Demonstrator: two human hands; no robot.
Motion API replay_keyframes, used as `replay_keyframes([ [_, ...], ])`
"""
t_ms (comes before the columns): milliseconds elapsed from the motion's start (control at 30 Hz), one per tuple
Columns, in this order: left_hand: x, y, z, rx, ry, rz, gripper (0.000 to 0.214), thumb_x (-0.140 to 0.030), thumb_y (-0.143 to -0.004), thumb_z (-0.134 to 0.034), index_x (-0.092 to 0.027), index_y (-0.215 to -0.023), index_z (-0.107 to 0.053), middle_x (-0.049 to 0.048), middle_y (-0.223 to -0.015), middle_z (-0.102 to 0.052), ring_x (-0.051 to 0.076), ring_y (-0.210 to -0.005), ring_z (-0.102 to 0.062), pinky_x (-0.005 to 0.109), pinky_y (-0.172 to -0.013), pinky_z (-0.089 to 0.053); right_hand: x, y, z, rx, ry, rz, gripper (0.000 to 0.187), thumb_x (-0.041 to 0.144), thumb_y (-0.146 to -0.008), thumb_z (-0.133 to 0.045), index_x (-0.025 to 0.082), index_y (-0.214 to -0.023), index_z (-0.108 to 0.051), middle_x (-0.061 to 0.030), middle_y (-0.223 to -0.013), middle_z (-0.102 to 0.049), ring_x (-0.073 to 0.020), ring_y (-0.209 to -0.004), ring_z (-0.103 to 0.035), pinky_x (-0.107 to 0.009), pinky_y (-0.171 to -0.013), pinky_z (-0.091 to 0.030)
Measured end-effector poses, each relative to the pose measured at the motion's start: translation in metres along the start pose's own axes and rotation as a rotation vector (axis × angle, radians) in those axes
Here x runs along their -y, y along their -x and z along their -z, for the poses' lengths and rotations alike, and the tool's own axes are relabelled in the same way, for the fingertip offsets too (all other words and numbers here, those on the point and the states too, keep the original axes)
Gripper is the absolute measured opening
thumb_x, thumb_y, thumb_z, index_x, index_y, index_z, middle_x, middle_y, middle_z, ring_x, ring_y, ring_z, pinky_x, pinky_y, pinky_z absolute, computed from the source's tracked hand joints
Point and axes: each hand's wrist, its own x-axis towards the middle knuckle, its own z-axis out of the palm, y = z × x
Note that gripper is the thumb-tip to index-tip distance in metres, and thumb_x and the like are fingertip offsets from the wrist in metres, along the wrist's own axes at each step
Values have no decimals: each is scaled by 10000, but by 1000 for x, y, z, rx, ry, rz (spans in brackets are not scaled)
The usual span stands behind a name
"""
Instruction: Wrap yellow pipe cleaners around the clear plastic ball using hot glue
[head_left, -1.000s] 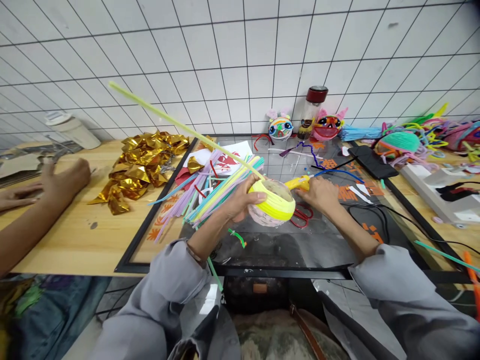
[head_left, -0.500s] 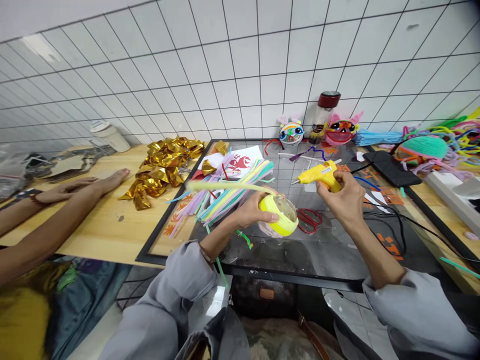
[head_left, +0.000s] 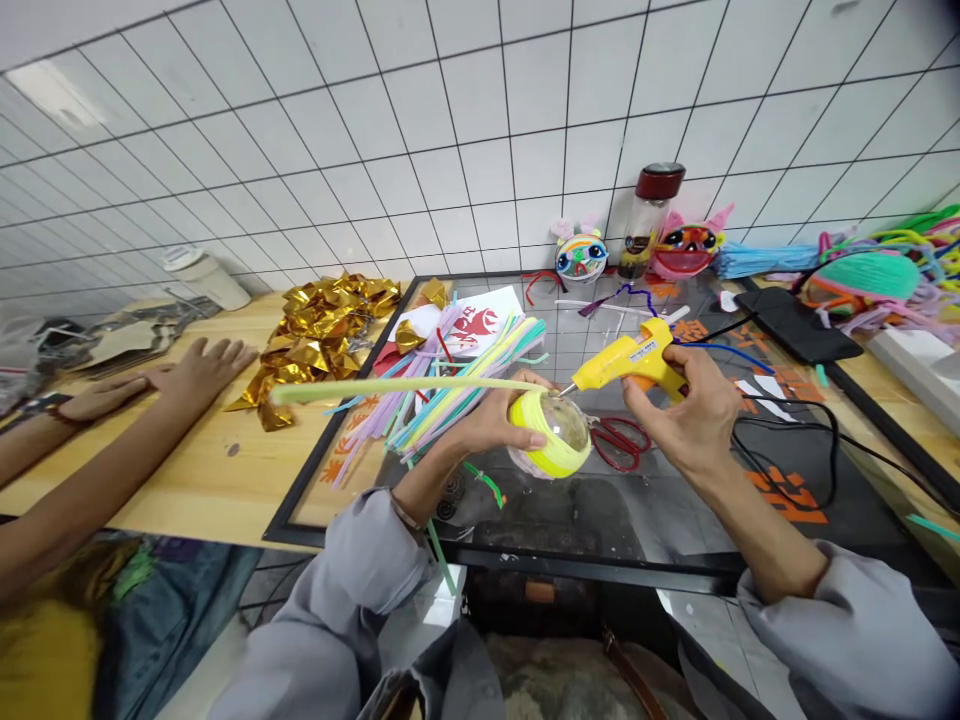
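My left hand (head_left: 491, 425) grips a clear round ball wrapped with yellow pipe cleaner (head_left: 551, 445). A long loose yellow strand (head_left: 405, 384) sticks out from it to the left. In my right hand (head_left: 694, 405) is a yellow hot glue gun (head_left: 626, 360), its metal nozzle at the ball's upper rim; whether it touches, I cannot tell. Red-handled scissors (head_left: 621, 442) lie just right of the ball. Behind my left hand rests a bundle of pastel pipe cleaners (head_left: 465, 385) on the dark table mat.
Gold foil pieces (head_left: 322, 330) and another person's hands (head_left: 202, 370) are at the left. Two decorated faces (head_left: 581, 258) and a bottle (head_left: 643, 225) stand by the tiled wall. A black phone (head_left: 802, 325), a cable (head_left: 832, 440) and more pipe cleaners (head_left: 769, 260) lie at the right.
My right hand has brought the glue gun down and left to the ball's rim. The loose strand has swung lower. The other person's fingers have spread.
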Motion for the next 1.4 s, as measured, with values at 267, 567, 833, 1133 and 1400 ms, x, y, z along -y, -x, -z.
replay_keyframes([
  [267,4,0,2,77,-10,-19,712,-439,-533,-927,-195,-1077,-538,22,-1015,-587,151,-878,-561,256,-758,-443,9,3,1,26,11,40,275,328,-767,-705,226,-982,-567,-54,-876,-697,-202,-719,-641,-333,-622,-504],
  [567,-5,2,-4,83,65,53,693,-386,-508,-938,-195,-1028,-522,40,-1048,-624,183,-903,-611,289,-795,-470,13,4,3,58,-23,-3,250,364,-810,-674,218,-987,-575,-80,-880,-685,-243,-796,-670,-378,-678,-545],
  [833,-3,1,-2,88,30,69,719,-412,-511,-935,-181,-1060,-533,95,-1173,-650,245,-1024,-631,315,-836,-478,16,2,4,132,16,-136,218,415,-806,-630,253,-935,-562,-82,-881,-675,-264,-816,-653,-417,-727,-533],
  [1133,-4,1,-2,71,48,74,749,-432,-477,-941,-177,-1044,-524,78,-1112,-651,213,-946,-628,291,-788,-482,11,2,3,96,0,-89,210,407,-808,-649,253,-910,-548,-76,-865,-675,-252,-805,-652,-403,-707,-522],
  [1400,-4,0,-2,72,29,62,740,-433,-461,-944,-183,-1038,-554,92,-1173,-676,279,-1075,-634,351,-901,-474,10,1,5,126,-10,-99,216,429,-819,-647,265,-926,-557,-79,-865,-678,-261,-808,-650,-414,-722,-526],
])
